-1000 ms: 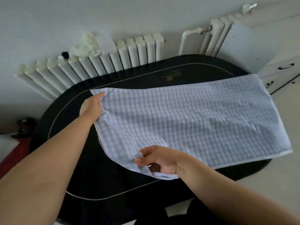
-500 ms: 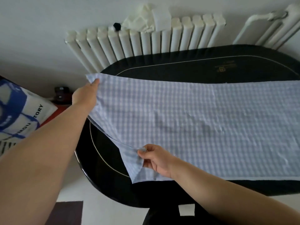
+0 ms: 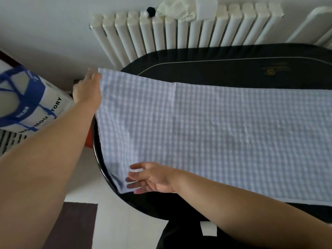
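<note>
A light blue and white checked cloth (image 3: 206,133) lies spread over the black oval table (image 3: 224,69), its left end hanging past the table's left edge. My left hand (image 3: 88,90) is at the cloth's far left corner and holds that edge up off the table; its fingers are blurred and the thumb is hidden. My right hand (image 3: 150,178) rests on the near left corner with fingers straight and spread, palm down on the fabric.
A white radiator (image 3: 179,31) stands against the wall behind the table, with crumpled white cloth (image 3: 176,9) on top. A white and blue printed bag (image 3: 30,105) sits at the left. A dark mat (image 3: 71,225) lies on the pale floor.
The cloth's left end has been pulled further left, past the table edge. My right hand has let go of the near corner and now lies flat on it. The view has turned left.
</note>
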A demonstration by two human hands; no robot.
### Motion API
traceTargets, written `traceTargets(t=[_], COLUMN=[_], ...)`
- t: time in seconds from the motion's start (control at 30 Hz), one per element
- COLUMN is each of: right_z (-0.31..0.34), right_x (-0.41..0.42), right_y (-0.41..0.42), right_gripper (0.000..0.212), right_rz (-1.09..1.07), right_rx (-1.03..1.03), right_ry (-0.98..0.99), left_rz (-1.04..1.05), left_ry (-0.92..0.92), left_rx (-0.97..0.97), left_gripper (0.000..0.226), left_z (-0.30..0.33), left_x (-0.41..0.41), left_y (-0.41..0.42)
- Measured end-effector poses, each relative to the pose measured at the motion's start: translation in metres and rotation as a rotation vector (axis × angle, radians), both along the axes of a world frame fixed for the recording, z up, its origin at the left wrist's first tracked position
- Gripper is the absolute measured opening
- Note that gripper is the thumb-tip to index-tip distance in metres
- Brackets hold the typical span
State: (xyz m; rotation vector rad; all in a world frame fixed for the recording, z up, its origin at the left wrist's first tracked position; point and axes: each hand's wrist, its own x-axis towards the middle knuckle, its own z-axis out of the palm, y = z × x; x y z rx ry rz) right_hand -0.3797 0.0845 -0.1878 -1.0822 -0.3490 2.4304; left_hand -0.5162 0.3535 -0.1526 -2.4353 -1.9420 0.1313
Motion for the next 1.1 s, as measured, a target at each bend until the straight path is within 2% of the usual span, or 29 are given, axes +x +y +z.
traceTargets(t=[0.07, 0.2, 0.3, 0.37, 0.43, 0.5, 0.57, 0.63, 0.73, 0.8, 0.87, 0.9, 1.0, 1.1], right_z=[-0.01, -0.047, -0.065, -0.073, -0.08, -0.085, -0.085, -0.082, -0.079, -0.075, -0.068, -0.066, -0.068, -0.073], right_x=[0.012, 0.075, 0.139, 0.177, 0.204, 0.221, 0.233, 0.245, 0.276, 0.307, 0.349, 0.372, 0.437, 0.483], right_y=[-0.002, -0.019, -0.046, -0.072, -0.104, -0.141, -0.173, -0.203, -0.243, -0.265, -0.283, -0.291, -0.315, -0.339], right_gripper=[0.064, 0.049, 0.054, 0.06, 0.061, 0.059, 0.05, 0.037, 0.028, 0.04, 0.058, 0.067, 0.08, 0.069], right_rz=[0.031, -0.036, 0.123, 0.232, 0.382, 0.491, 0.474, 0.356, 0.059, -0.312, -0.696, -0.843, -1.273, -1.543], right_rx=[0.04, 0.274, 0.47, 0.416, 0.319, 0.363, 0.433, 0.416, 0.14, -0.204, -0.575, -0.694, -0.784, -0.762], right_ry=[-0.186, -0.922, -1.486, -1.63, -1.64, -1.613, -1.578, -1.579, -1.638, -1.623, -1.501, -1.428, -1.184, -0.859], left_rz=[0.028, -0.052, -0.233, -0.37, -0.48, -0.574, -0.653, -0.721, -0.736, -0.72, -0.733, -0.747, -0.768, -0.759], left_ry=[0.135, 0.167, 0.093, 0.018, 0.003, 0.013, 0.026, 0.062, 0.124, 0.149, 0.153, 0.148, 0.131, 0.112], left_rx=[-0.028, -0.155, -0.317, -0.415, -0.505, -0.593, -0.65, -0.668, -0.663, -0.655, -0.644, -0.642, -0.658, -0.708], left_gripper=[0.055, 0.059, 0.054, 0.054, 0.057, 0.059, 0.06, 0.061, 0.066, 0.068, 0.069, 0.07, 0.073, 0.078], left_z=[-0.009, -0.048, -0.085, -0.104, -0.115, -0.122, -0.124, -0.124, -0.12, -0.116, -0.113, -0.111, -0.109, -0.106], left_x=[-0.005, 0.026, 0.082, 0.121, 0.158, 0.192, 0.221, 0.247, 0.284, 0.309, 0.336, 0.351, 0.397, 0.443], left_y=[-0.007, -0.054, -0.118, -0.166, -0.21, -0.248, -0.28, -0.307, -0.34, -0.357, -0.374, -0.383, -0.411, -0.442])
